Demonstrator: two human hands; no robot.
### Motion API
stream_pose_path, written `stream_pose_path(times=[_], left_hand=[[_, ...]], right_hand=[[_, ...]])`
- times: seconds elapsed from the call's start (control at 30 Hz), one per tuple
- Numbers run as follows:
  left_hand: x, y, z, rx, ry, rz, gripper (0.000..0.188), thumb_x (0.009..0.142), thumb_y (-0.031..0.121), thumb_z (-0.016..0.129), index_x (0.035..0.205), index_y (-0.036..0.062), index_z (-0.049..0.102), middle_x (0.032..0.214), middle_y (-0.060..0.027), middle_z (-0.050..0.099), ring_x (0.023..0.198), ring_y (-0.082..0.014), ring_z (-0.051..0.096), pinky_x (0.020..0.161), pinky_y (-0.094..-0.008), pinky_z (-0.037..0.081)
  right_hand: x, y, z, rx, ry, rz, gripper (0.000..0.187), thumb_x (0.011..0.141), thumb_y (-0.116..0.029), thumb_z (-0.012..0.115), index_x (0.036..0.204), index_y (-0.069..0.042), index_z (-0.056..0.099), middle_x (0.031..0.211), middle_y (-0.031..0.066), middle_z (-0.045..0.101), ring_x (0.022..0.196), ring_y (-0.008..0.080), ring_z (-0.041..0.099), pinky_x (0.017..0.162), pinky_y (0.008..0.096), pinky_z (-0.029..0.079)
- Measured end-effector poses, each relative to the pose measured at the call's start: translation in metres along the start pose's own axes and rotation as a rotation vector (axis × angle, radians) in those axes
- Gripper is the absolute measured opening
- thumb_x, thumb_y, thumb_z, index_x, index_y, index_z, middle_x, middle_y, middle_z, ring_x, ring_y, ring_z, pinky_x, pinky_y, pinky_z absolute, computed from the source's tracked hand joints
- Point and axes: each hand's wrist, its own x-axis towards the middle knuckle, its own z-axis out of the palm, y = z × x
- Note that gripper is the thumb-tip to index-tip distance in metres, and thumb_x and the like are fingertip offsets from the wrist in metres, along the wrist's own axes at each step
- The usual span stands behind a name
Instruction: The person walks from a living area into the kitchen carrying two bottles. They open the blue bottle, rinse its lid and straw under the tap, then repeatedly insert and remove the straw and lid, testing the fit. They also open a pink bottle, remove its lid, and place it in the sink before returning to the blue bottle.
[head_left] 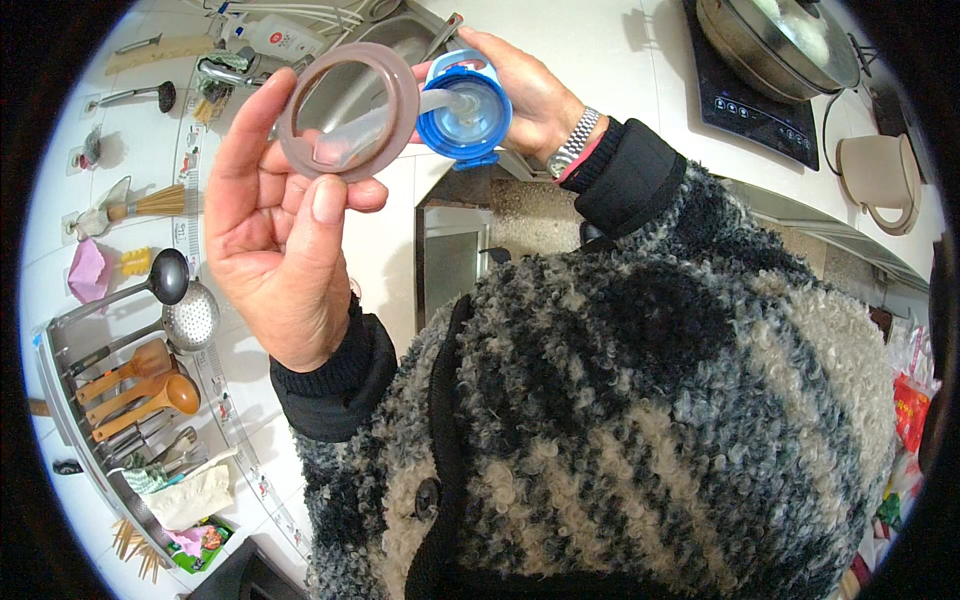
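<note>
My left hand [285, 225] is closed on a funnel, its thumb and fingers pinching the wide mauve rim [400, 95]. The funnel's body looks see-through. Its pale, translucent spout [432, 99] reaches over the open mouth of a blue bottle [464, 118]; how deep the tip sits is hard to tell. My right hand [530, 95] is wrapped round the bottle from the right side, with most of its fingers hidden behind. A lighter blue loop [462, 62] stands at the bottle's far rim. Inside, the bottle looks pale and shiny.
Beyond my hands lies a metal sink [400, 38] with a tap [235, 72]. At right, a lidded pan [765, 50] stands on a black induction hob [752, 120], near a beige container [878, 180]. Ladles and wooden spoons [165, 395] fill a rack along the left wall.
</note>
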Motion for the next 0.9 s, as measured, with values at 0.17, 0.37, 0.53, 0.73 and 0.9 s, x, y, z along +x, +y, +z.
stream_pose_path(times=[0.17, 0.37, 0.53, 0.73, 0.9], left_hand=[[0.000, 0.004, -0.003, -0.020, -0.005, 0.007, 0.058, 0.089, -0.005, 0.063, 0.142, -0.0073, 0.041, 0.117, -0.0209, 0.064, 0.090, -0.0179, 0.069, 0.075, -0.0263, 0.060], [-0.005, 0.000, -0.004, -0.004, -0.049, -0.048, 0.057, 0.089, -0.007, 0.062, 0.142, -0.0069, 0.041, 0.118, -0.0206, 0.064, 0.095, -0.0201, 0.069, 0.080, -0.0297, 0.059], [-0.006, 0.004, -0.005, -0.013, -0.044, -0.072, 0.057, 0.088, -0.009, 0.061, 0.142, -0.0066, 0.041, 0.116, -0.0201, 0.065, 0.093, -0.0209, 0.069, 0.081, -0.0309, 0.059], [-0.006, 0.001, -0.006, -0.030, -0.052, -0.111, 0.058, 0.088, -0.004, 0.064, 0.142, -0.0052, 0.042, 0.118, -0.0166, 0.063, 0.092, -0.0174, 0.067, 0.079, -0.0279, 0.059], [-0.004, -0.006, -0.015, -0.180, -0.083, -0.170, 0.059, 0.088, -0.002, 0.066, 0.142, -0.0049, 0.043, 0.105, -0.0139, 0.065, 0.085, -0.0175, 0.069, 0.079, -0.0291, 0.060]], right_hand=[[0.006, -0.002, 0.006, -0.037, 0.014, -0.027, 0.056, 0.106, -0.045, 0.033, 0.121, 0.006, 0.051, 0.115, 0.0201, 0.066, 0.101, 0.0295, 0.069, 0.091, 0.0467, 0.058], [-0.005, -0.002, 0.004, 0.020, 0.087, -0.043, 0.055, 0.106, -0.044, 0.035, 0.118, 0.006, 0.055, 0.112, 0.0202, 0.067, 0.098, 0.0297, 0.070, 0.089, 0.0470, 0.059], [-0.009, -0.004, 0.009, 0.031, 0.037, 0.007, 0.062, 0.106, -0.047, 0.033, 0.119, 0.009, 0.057, 0.110, 0.0267, 0.066, 0.097, 0.0386, 0.069, 0.089, 0.0490, 0.058], [-0.015, -0.006, 0.021, 0.008, 0.111, -0.004, 0.066, 0.106, -0.048, 0.031, 0.120, 0.012, 0.056, 0.111, 0.0321, 0.064, 0.101, 0.0462, 0.066, 0.091, 0.0504, 0.057], [-0.017, -0.005, 0.031, -0.001, 0.157, -0.001, 0.066, 0.106, -0.048, 0.031, 0.123, 0.012, 0.053, 0.113, 0.0316, 0.063, 0.104, 0.0442, 0.066, 0.094, 0.0509, 0.056]])
